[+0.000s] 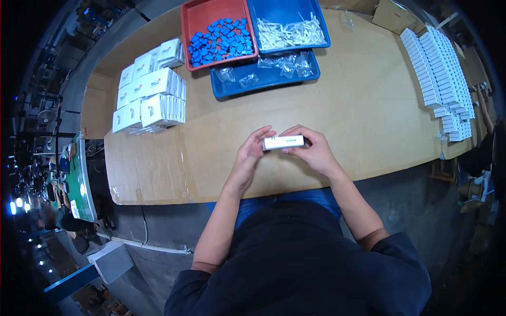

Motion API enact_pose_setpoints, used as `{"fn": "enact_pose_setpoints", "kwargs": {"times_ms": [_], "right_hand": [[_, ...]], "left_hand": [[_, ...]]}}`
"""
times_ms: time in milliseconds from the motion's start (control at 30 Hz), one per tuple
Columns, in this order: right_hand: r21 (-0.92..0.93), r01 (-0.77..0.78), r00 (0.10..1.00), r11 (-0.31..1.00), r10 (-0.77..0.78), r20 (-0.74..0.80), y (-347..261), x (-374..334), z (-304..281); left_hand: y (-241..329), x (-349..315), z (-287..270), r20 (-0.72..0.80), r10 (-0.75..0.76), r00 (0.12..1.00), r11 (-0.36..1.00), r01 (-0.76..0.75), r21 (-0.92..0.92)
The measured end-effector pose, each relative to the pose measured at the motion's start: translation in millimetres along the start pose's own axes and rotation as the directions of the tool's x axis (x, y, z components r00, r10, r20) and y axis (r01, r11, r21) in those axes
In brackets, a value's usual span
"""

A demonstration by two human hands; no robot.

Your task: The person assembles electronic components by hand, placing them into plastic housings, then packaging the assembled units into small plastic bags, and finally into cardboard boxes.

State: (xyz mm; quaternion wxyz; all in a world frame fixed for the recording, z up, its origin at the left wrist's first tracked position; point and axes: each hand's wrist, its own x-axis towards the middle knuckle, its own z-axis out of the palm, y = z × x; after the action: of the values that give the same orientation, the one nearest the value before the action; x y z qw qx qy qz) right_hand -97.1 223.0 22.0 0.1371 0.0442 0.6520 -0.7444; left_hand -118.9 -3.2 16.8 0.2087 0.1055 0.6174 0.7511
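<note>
Over the cardboard-covered table's near middle I hold a small white box (283, 142), its narrow printed side turned toward me. My right hand (315, 151) grips the box's right end, with fingers behind it and the thumb below. Around the left end curl the fingers of my left hand (251, 154), the thumb close against the box. Part of the fingers and the far side of the box are hidden.
Beyond my hands stand a red tray (191, 17) of blue pieces, a blue tray (326, 23) of white pieces and a lower blue tray (226, 90) with clear plastic bags. White boxes (153, 84) are stacked at left, narrow white boxes (443, 73) at right.
</note>
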Motion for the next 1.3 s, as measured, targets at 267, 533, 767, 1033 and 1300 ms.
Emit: {"fn": "enact_pose_setpoints", "kwargs": {"times_ms": [267,533,767,1033,1300], "right_hand": [[-0.141,0.324,0.945,0.935,-0.315,0.083,-3,-5,3],[0.149,0.102,0.991,0.984,-0.088,-0.102,19,-24,16],[0.02,0.221,0.97,0.975,-0.218,-0.106,22,-32,-3],[-0.193,0.312,0.939,0.93,-0.332,-0.086,1,-37,23],[0.562,0.187,0.975,0.806,-0.222,-0.006,-7,-57,-13]], "left_hand": [[3,-3,6,0.064,-0.398,0.915,0.771,0.372,-0.517],[-4,-11,27,-0.169,-0.112,0.979,0.977,0.077,-0.201],[14,-22,49,-0.219,0.107,0.97,0.994,-0.098,0.051],[11,-21,54,-0.232,0.134,0.963,0.991,-0.135,0.013],[9,-27,65,-0.27,0.196,0.942,0.98,-0.194,0.035]]}}
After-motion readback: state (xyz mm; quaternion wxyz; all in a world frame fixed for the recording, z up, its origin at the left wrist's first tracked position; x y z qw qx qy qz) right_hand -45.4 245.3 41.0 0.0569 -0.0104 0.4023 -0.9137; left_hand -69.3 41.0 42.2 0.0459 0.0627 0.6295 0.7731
